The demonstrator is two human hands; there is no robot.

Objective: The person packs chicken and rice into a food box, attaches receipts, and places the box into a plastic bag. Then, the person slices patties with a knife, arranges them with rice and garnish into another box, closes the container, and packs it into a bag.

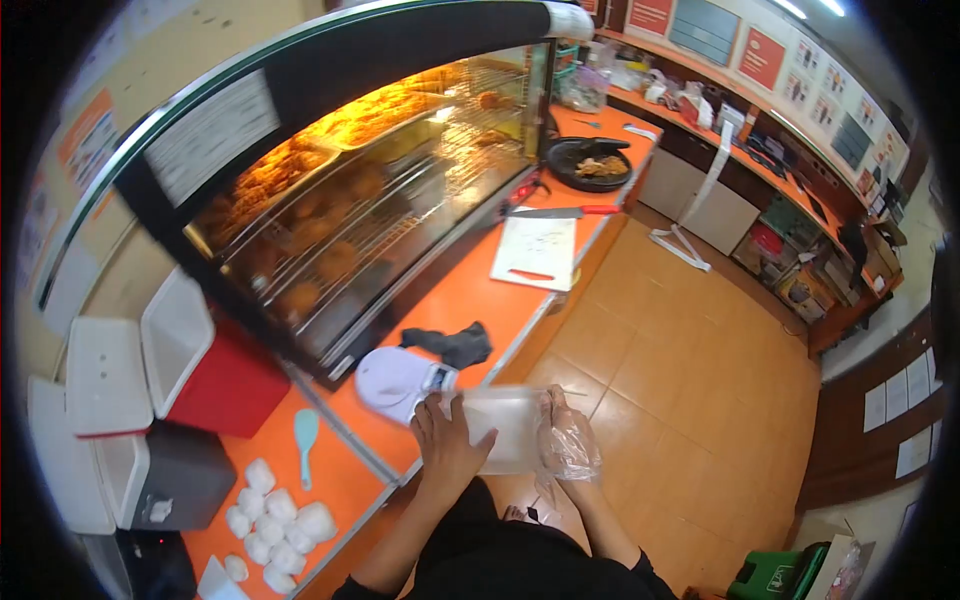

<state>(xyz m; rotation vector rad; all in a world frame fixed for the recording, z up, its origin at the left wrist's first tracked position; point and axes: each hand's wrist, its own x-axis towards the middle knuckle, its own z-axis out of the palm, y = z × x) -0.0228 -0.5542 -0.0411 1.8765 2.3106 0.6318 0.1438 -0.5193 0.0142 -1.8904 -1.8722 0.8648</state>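
Observation:
A pale white food box [502, 425] is held up in front of my body, just past the counter edge. My left hand [450, 440] is bare and grips the box's left side, with the thumb over it. My right hand [568, 435], in a clear plastic glove, is closed on the right side; its fingers are partly hidden. Left of the box, a lilac kitchen scale [390, 380] sits on the orange counter [450, 295], with a dark crumpled cloth [455, 344] beside it.
A lit glass display cabinet [400, 170] with fried food stands behind the counter. Farther along are a white cutting board [535, 250], a knife [555, 212] and a black pan [590, 165]. White wrapped bundles [275, 525] and a turquoise rice paddle [306, 440] lie at the left.

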